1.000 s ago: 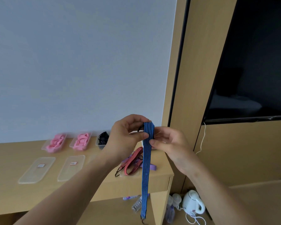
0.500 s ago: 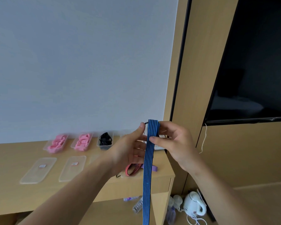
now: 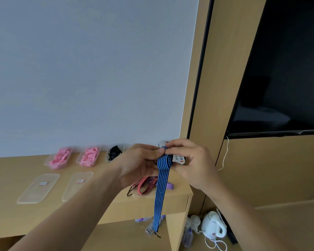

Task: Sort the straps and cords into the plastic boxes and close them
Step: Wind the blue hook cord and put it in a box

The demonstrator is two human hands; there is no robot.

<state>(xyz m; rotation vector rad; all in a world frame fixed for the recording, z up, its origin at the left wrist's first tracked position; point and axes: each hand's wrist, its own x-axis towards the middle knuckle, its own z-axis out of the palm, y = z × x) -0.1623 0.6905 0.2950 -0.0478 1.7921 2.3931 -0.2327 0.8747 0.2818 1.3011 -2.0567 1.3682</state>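
Observation:
I hold a blue striped strap point(image 3: 160, 189) in front of me, above the right end of the desk point(image 3: 11, 171). My left hand point(image 3: 138, 163) and my right hand point(image 3: 190, 160) both pinch its top, where it is wound into a small roll. Its free tail hangs down past the desk's edge, with a dark hook at the bottom. A red striped strap point(image 3: 145, 185) and a purple strap point(image 3: 169, 186) lie on the desk under my hands. Two open boxes of pink straps point(image 3: 59, 157) point(image 3: 89, 156) and one of black cords point(image 3: 113, 153) stand along the wall.
Two clear lids point(image 3: 38, 188) point(image 3: 77, 184) lie flat in front of the pink boxes. A white remote point(image 3: 178, 158) shows behind the roll. A black TV screen point(image 3: 279, 69) hangs at the right. A white kettle point(image 3: 213, 226) and bottles sit on the floor below.
The strap's top has been wound into a roll between my hands, and the hanging tail has shortened so its hooked end is now in view.

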